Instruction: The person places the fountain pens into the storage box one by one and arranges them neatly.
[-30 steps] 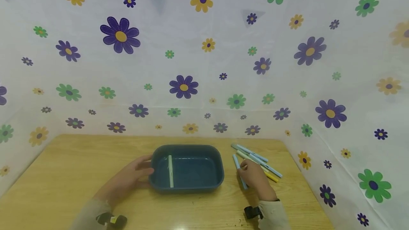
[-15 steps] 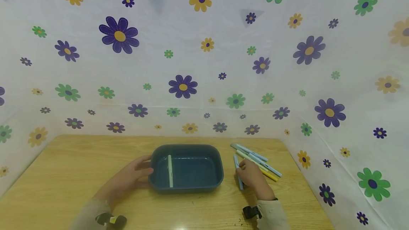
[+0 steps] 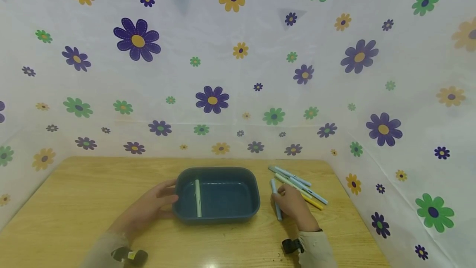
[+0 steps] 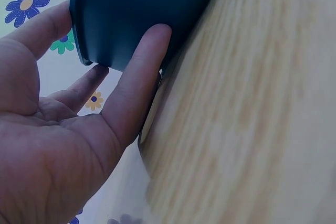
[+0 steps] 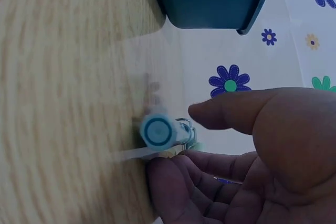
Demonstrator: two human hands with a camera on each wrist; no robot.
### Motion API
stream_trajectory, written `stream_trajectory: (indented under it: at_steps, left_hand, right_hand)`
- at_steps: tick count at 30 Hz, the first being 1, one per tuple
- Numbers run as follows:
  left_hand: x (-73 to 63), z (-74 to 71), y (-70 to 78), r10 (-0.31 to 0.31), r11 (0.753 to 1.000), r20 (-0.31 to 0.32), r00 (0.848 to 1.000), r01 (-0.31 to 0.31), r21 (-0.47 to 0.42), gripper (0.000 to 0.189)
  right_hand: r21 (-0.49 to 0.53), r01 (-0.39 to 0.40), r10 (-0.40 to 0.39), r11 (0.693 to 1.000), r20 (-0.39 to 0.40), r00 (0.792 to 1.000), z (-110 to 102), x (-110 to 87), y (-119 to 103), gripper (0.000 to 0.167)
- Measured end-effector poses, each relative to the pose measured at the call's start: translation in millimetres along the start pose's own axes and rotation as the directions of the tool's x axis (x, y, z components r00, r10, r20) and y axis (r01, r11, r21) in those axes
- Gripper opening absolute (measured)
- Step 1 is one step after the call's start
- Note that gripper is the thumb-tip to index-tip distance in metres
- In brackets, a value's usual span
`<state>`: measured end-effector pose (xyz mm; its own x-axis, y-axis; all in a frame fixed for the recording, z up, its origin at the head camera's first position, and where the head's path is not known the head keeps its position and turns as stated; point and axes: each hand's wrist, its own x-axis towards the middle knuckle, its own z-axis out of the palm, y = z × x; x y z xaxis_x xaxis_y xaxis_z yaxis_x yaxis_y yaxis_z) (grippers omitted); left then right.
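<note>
1. One pale green pen [image 3: 198,198] is lying inside the dark blue tub [image 3: 230,202], near its left end; judging by that, the work is probably standing at an early stage.
2. Several others are remaining outside: a heap of pens [image 3: 314,195] in blue, pale green and yellow is spreading over the right of the bench [image 3: 111,185], and a light blue pen [image 3: 278,210] is lying apart, between heap and tub.
3. The right grip [image 3: 293,204] is reaching to that light blue pen, its fingers bending just beside it and its thumb standing apart, so it is not clamping anything firmly.
4. The left grip [image 3: 156,199] is resting against the tub's left side, digits apart and fairly straight, apparently steadying it.
5. The right wrist view is showing the gap at the thumb, plus the pen's round end and metal clip [image 5: 185,125], which the head view is not revealing; whether the pen is lifting off the bench, I cannot tell.
6. The left wrist view is showing digits against the tub's outer wall; only the head view is showing its inside.
</note>
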<state>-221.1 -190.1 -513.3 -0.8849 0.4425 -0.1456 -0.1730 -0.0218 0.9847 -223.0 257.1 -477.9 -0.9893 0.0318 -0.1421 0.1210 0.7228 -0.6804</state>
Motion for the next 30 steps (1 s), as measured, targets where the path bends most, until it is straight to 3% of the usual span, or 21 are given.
stream_trajectory:
  at_steps: [10,16,21,25,30]
  left_hand:
    - [-1.4,1.7,2.2,-0.009,1.0,-0.008,1.0,0.009,0.012,0.071]
    - [-1.6,2.2,3.0,-0.013,1.0,-0.011,1.0,0.013,0.015,0.072]
    - [-1.5,2.1,2.6,-0.015,1.0,-0.008,1.0,0.015,0.019,0.072]
    - [-1.3,1.7,1.9,-0.015,1.0,-0.007,1.0,0.015,0.021,0.072]
    - [-1.0,1.6,1.2,-0.019,1.0,-0.011,1.0,0.019,0.008,0.072]
  right_hand:
    - [0.0,-0.001,0.001,1.0,0.0,1.0,1.6,0.1,-2.5,0.028]
    - [-0.055,0.029,-0.03,0.998,-0.008,1.0,0.1,-0.8,-4.6,0.019]
    - [-0.051,0.042,-0.044,0.998,-0.041,0.998,-2.6,0.6,-4.3,0.022]
    - [-0.025,0.079,-0.081,0.997,-0.086,0.993,-3.7,3.2,-3.8,0.024]
    - [0.083,0.088,-0.079,0.993,-0.108,0.991,-3.1,4.6,-6.2,0.029]
